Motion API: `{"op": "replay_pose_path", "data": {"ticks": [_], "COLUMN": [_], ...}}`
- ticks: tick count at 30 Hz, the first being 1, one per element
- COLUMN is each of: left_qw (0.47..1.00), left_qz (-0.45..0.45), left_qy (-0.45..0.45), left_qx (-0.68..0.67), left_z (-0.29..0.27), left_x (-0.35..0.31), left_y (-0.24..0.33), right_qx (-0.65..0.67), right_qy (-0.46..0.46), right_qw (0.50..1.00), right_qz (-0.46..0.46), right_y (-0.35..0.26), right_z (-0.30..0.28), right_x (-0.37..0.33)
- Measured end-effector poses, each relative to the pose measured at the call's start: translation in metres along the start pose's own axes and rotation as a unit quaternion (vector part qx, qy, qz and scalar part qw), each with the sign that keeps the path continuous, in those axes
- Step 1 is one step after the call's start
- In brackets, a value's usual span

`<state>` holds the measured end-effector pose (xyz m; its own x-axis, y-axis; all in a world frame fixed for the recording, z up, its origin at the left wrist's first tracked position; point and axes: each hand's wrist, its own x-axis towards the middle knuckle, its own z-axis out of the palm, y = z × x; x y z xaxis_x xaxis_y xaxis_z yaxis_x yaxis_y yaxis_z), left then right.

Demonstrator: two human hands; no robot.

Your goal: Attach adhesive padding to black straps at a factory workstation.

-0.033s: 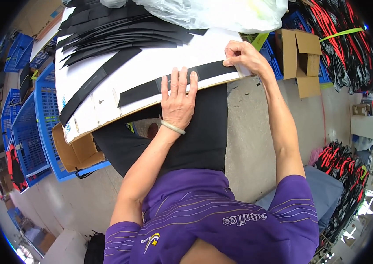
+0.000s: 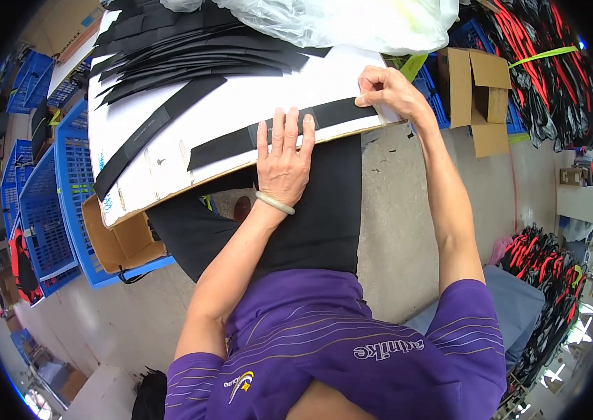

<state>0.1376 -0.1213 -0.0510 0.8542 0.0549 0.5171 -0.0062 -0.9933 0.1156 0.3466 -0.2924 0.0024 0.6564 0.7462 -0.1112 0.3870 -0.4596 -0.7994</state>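
Observation:
A black fabric strip (image 2: 342,113) lies along the near edge of a white-topped board (image 2: 254,98). A greyish, partly see-through patch sits near its middle. My left hand (image 2: 284,154), with a pale bangle at the wrist, presses flat on the strip beside that patch, fingers stretched out. At the strip's right end, my right hand (image 2: 389,91) has its fingers curled and its thumb against the black fabric, closed on the end. Left of them, another black strip (image 2: 160,126) with a similar patch lies slantwise across the board.
Many black strips (image 2: 191,52) are piled at the board's far left, beside a translucent plastic bag (image 2: 352,24). Blue crates (image 2: 72,182) and an open carton (image 2: 125,241) stand at the left. Another carton (image 2: 478,91) and bundled black-and-red pieces (image 2: 541,77) are at the right.

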Motion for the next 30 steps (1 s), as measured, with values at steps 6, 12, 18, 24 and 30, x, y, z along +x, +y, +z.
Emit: {"op": "replay_pose_path", "data": {"ticks": [6, 12, 18, 24, 30], "left_qw": [1.000, 0.999, 1.000, 1.000, 1.000], "left_qz": [0.013, 0.001, 0.006, 0.003, 0.006], "left_qy": [-0.013, -0.008, 0.000, 0.003, 0.008], "left_qx": [0.021, -0.036, -0.017, -0.015, -0.010], "left_z": [-0.001, -0.005, -0.004, -0.005, -0.004], "left_x": [-0.003, 0.001, 0.000, -0.001, -0.004], "left_y": [-0.005, -0.001, -0.003, -0.003, -0.007], "right_qx": [-0.001, -0.054, -0.043, -0.070, -0.038], "right_qy": [-0.006, -0.009, 0.010, 0.019, 0.024], "right_qw": [1.000, 0.998, 0.999, 0.997, 0.999], "right_qz": [0.017, 0.022, 0.021, 0.029, -0.001], "right_y": [-0.006, -0.013, -0.016, -0.019, -0.019], "right_z": [0.004, -0.001, 0.002, 0.004, 0.009], "right_x": [0.003, 0.000, 0.000, 0.002, 0.001]}}
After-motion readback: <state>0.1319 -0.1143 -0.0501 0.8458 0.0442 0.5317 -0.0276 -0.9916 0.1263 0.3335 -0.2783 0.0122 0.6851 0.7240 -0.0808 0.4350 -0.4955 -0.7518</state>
